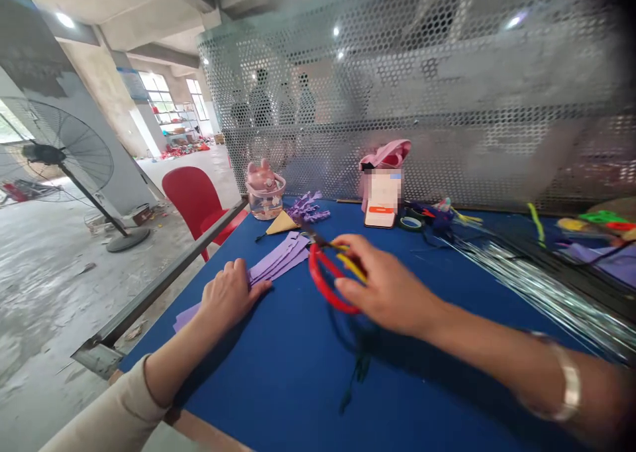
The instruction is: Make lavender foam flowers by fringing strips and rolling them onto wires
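Note:
My left hand (228,291) presses purple strips (281,260) of paper or cloth against the blue tabletop (298,366), its fingers curled over them and its thumb to the right. The strips fan out beyond the fingers, and another purple end (186,317) sticks out left of the wrist. In my right hand (382,283) is a pair of scissors (325,283) with red and yellow on the handles. Their dark, blurred blades point away to the left, near the far ends of the strips. A yellow cone (282,223) lies just past these ends, beside crinkled purple pieces (311,207).
A pink animal-shaped tub (265,190) and a propped phone (381,200) stand along the back, near green tape (411,223). Silvery strands (536,289) lie at the right. Dark green string (355,379) lies in front. A perforated metal panel (422,87) rises behind; a red chair (193,197) is at left.

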### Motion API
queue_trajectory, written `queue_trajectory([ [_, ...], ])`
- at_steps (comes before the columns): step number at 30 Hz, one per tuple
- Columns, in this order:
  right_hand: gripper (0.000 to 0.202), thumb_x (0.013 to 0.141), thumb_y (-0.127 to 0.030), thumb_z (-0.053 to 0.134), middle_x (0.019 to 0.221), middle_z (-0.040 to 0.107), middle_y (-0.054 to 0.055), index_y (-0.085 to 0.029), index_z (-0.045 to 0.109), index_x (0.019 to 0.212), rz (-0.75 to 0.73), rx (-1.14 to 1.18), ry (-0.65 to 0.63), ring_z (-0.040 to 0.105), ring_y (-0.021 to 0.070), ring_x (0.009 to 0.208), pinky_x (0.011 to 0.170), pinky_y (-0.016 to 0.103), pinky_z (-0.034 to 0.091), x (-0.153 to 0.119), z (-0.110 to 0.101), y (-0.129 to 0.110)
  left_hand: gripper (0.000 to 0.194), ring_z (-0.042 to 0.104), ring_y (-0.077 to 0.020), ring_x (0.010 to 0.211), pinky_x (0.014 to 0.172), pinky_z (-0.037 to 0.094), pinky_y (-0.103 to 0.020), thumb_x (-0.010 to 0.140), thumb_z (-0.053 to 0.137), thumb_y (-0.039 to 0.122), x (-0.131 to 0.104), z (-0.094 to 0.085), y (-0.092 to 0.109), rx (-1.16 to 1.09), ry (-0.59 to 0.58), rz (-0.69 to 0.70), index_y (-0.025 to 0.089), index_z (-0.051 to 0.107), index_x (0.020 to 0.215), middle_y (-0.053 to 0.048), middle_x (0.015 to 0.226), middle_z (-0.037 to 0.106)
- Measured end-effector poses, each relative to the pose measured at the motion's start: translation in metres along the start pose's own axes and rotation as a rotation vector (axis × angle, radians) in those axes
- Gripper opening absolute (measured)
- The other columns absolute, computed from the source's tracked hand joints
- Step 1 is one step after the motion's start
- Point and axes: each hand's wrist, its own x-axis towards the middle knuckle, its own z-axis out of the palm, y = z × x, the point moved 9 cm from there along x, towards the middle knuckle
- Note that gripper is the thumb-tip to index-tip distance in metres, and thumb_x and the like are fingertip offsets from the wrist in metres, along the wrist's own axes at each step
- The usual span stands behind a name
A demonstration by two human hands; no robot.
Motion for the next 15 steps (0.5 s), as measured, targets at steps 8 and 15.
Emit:
queue_trajectory([
  [8, 0.031, 0.084, -0.026, 0.051, 0.112, 0.06, 0.02, -0.008, 0.059, 0.108, -0.215, -0.269, -0.132, 0.054, 0.0289, 0.11, 0.096, 0.04, 0.043, 0.043, 0.123, -0.041, 0.059, 0.047, -0.0321, 0.121, 0.099, 0.036, -0.047, 0.088, 0.036, 0.056, -0.026, -0.015, -0.044, -0.098, 0.185, 0.019, 0.018, 0.038, 0.132, -0.015, 0.132, 0.051],
  [15, 0.045, 0.087, -0.044, 0.055, 0.132, 0.049, 0.021, -0.014, 0.055, 0.121, -0.307, -0.513, -0.134, 0.053, 0.0317, 0.112, 0.089, 0.043, 0.044, 0.038, 0.13, -0.047, 0.034, 0.054, -0.026, 0.114, 0.099, 0.043, -0.041, 0.09, 0.039, 0.045, -0.043, -0.013, -0.058, -0.38, 0.361, 0.186, 0.025, 0.05, 0.115, -0.009, 0.12, 0.059],
])
